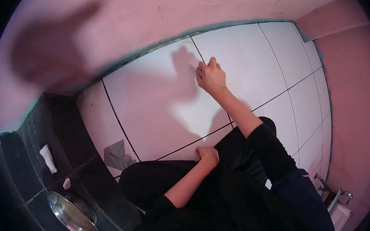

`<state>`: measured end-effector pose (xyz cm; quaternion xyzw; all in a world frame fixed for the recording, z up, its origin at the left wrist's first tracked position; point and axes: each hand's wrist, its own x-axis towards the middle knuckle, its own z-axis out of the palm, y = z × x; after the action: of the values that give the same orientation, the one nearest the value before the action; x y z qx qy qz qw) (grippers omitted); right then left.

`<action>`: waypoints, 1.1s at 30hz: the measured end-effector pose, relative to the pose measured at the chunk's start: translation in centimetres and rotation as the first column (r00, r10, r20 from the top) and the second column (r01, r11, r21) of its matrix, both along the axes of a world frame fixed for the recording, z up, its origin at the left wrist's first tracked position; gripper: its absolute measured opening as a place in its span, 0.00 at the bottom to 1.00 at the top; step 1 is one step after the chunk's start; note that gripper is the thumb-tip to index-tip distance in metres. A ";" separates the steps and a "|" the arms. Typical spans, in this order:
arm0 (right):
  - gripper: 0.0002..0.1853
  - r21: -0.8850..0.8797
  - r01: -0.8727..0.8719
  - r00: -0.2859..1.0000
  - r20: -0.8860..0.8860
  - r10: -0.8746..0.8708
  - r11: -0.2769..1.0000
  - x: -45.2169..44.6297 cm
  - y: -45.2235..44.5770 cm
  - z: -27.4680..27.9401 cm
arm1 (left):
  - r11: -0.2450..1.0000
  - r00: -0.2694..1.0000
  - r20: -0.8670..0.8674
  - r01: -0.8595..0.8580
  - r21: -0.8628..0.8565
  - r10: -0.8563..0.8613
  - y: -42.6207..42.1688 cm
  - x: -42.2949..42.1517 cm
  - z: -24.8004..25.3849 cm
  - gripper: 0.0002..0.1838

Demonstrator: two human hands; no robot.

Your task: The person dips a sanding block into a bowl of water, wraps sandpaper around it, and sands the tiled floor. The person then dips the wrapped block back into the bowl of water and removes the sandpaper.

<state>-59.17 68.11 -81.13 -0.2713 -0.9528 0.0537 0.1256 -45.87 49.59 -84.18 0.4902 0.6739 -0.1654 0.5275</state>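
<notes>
My right hand (212, 76) is reached out over the white floor tiles (250, 62), beside a dark grout line. Its fingers are curled round a small greyish thing that I cannot make out, mostly hidden by the hand. My left hand (207, 156) rests near my knees, its fingers curled in; whether anything is inside cannot be seen. A crumpled grey cloth (117, 155) lies on the tiles at the left, near my left knee.
On the black tiled ledge (71, 129) at the left are a metal bowl (73, 215), a white elongated item (48, 159) and a small pale piece (67, 183). A pink wall (142, 14) borders the floor. Metal fittings (345, 195) show at lower right.
</notes>
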 end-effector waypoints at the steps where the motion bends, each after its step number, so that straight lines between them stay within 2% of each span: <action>1: 0.12 0.021 0.013 1.000 -0.017 -0.012 1.000 -1.8 0.8 -0.3 | 0.999 0.999 0.013 0.030 -0.014 -0.030 -0.1 0.2 -0.3 0.13; 5: 0.13 0.034 0.050 0.999 -0.003 -0.050 0.998 -7.8 3.0 -0.4 | 0.999 0.998 0.058 0.013 -0.042 -0.010 0.0 -0.5 -1.0 0.15; 7: 0.13 0.024 0.032 0.999 0.001 -0.032 0.999 -9.2 3.9 -0.3 | 0.999 0.995 0.094 -0.032 -0.040 0.036 0.1 -1.3 -0.2 0.20; 9: 0.14 -0.026 0.005 0.999 0.035 -0.004 1.000 -9.0 4.1 -0.1 | 0.999 0.996 0.082 -0.022 -0.036 0.025 0.1 -1.8 0.7 0.22; 12: 0.16 -0.037 0.023 1.000 -0.008 -0.023 0.999 -7.5 3.3 -0.4 | 1.000 0.998 0.054 -0.016 -0.014 0.017 -0.1 -1.8 0.5 0.26; 15: 0.15 -0.059 -0.016 1.000 -0.009 0.016 0.998 -2.7 1.1 0.1 | 0.999 0.999 0.027 -0.043 -0.018 0.043 -0.5 -2.0 0.7 0.29; 17: 0.09 -0.087 -0.067 0.998 -0.006 0.067 0.994 2.0 -0.3 0.6 | 0.998 0.998 0.011 -0.061 -0.026 0.061 -0.4 -2.2 1.3 0.29; 20: 0.11 -0.127 -0.075 0.996 0.039 0.081 0.989 9.4 -2.5 1.2 | 0.999 0.999 -0.007 -0.034 -0.043 0.034 -0.2 -1.9 1.9 0.29; 22: 0.11 -0.148 -0.067 0.996 0.051 0.075 0.987 12.8 -3.7 1.3 | 1.000 1.000 -0.006 -0.028 0.009 0.028 -0.4 -1.6 1.2 0.29; 24: 0.11 -0.122 -0.102 0.995 0.004 0.104 0.987 14.2 -4.3 1.1 | 0.999 0.999 -0.017 -0.029 0.016 0.030 -0.6 -1.5 1.1 0.29; 29: 0.12 -0.114 -0.063 0.997 0.044 0.068 0.992 10.8 -3.1 0.6 | 0.998 0.999 -0.017 -0.051 0.047 0.052 -0.6 -0.9 0.7 0.26; 33: 0.10 -0.048 -0.047 0.999 -0.015 0.046 0.998 4.9 -0.5 0.0 | 1.000 1.000 -0.012 0.005 0.015 -0.004 -0.1 -0.4 0.7 0.24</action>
<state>-54.29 67.60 -81.16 -0.2515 -0.9564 0.0814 0.1244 -46.26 49.46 -83.44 0.4947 0.6772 -0.1644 0.5193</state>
